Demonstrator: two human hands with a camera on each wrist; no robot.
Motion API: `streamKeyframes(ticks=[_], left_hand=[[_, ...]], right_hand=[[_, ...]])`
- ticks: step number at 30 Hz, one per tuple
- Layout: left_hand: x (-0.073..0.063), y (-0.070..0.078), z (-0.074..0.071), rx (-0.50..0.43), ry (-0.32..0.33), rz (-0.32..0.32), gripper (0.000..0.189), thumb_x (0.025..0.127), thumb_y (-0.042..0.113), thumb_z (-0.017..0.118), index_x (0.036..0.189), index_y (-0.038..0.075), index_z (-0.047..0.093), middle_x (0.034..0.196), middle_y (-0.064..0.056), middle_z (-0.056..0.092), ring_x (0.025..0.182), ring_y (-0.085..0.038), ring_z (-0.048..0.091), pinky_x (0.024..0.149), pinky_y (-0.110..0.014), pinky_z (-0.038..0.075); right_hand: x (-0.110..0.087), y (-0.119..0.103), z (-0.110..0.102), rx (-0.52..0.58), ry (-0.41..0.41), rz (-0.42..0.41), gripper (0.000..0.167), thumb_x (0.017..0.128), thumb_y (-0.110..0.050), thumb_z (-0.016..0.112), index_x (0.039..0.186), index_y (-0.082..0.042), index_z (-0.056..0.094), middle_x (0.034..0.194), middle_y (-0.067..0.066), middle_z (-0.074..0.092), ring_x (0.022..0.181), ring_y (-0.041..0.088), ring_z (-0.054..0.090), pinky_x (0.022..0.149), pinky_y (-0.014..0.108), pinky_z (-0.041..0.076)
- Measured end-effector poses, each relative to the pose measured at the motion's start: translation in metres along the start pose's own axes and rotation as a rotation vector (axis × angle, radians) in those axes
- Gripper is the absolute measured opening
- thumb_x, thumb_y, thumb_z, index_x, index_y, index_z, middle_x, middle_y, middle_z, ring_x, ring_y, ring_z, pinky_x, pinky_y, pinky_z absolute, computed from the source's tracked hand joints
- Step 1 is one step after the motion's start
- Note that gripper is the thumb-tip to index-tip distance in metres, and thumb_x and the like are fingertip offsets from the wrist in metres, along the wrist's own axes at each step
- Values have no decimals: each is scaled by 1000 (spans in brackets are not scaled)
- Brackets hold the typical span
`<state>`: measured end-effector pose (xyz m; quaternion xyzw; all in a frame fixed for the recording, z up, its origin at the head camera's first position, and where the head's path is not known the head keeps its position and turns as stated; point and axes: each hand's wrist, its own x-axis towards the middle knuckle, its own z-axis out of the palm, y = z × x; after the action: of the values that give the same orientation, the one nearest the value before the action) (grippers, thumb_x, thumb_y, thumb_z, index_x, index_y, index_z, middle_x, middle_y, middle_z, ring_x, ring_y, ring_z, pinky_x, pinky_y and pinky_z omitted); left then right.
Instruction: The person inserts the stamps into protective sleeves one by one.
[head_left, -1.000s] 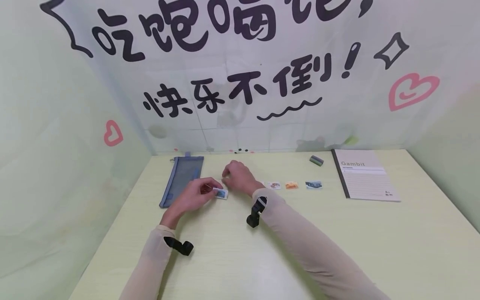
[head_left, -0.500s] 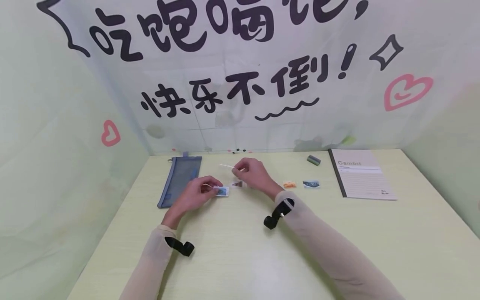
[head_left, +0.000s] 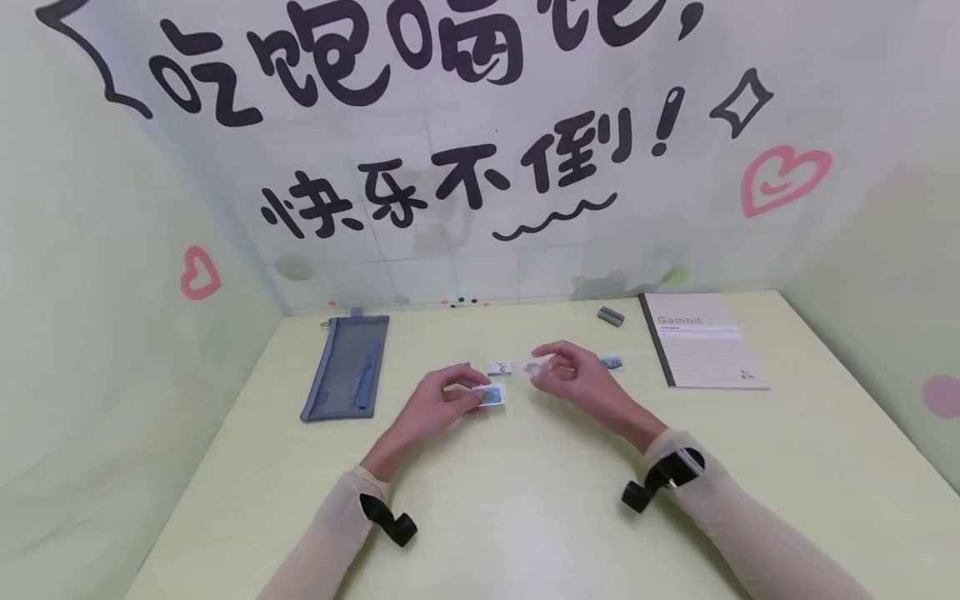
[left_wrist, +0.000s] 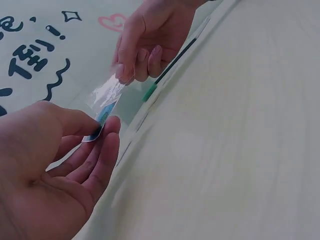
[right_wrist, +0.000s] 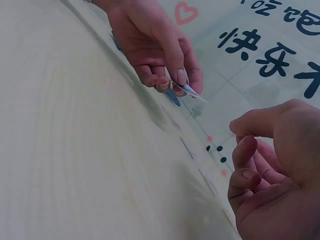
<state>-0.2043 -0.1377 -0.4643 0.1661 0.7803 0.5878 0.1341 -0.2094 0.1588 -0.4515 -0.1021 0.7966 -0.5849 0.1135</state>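
Observation:
My left hand (head_left: 442, 400) pinches a small white-bordered stamp (head_left: 492, 395) with a blue picture between thumb and fingers, held above the table. To its right, my right hand (head_left: 581, 379) has thumb and forefinger together on a clear plastic sleeve (left_wrist: 102, 90), best seen in the left wrist view. There, the sleeve's lower end overlaps the top of the stamp (left_wrist: 106, 114). Behind the hands, more stamps lie in a row, among them a pale stamp (head_left: 498, 367) and a blue stamp (head_left: 611, 363). My right hand hides part of that row.
At the back left lies a blue mesh zip pouch (head_left: 318, 392) with a blue pen (head_left: 366, 379) in it. A small dark green-grey block (head_left: 611, 316) lies at the back, left of a notebook (head_left: 708, 354). A printed cloth wall (head_left: 450, 275) stands behind the table.
My right hand has lifted the clear sleeve from the back of the table and moved right. My left hand has shifted right with the stamp. The head view has turned slightly right.

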Motion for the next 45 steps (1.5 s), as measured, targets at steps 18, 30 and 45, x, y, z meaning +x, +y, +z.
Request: streamKeyframes(ticks=[18,30,45], left_hand=[[-3,-9,39,-154,36,45,16,107,18,71,122,13,75,119,-13,73,89,-20,79,83,-33,66],[-2,-11,41,-235,29,44,38,106,23,73,141,11,65,112,-20,82,85,-25,83,82,-40,68],[-3,-10,40,-246,66,18,31,105,37,74,129,17,74,110,-16,84,83,-29,83,77,-41,68]], right_hand=[[-38,34,-17,26,-20,43,32,97,-35,84,117,-11,80,114,6,79,93,17,67,80,25,53],[-36,36,-13,-8,-37,-12,27,100,-35,81,115,-12,82,108,8,81,87,14,65,74,22,50],[-35,34,-15,-64,-79,-2,25,102,-38,78,112,-16,83,100,7,79,80,13,58,67,24,43]])
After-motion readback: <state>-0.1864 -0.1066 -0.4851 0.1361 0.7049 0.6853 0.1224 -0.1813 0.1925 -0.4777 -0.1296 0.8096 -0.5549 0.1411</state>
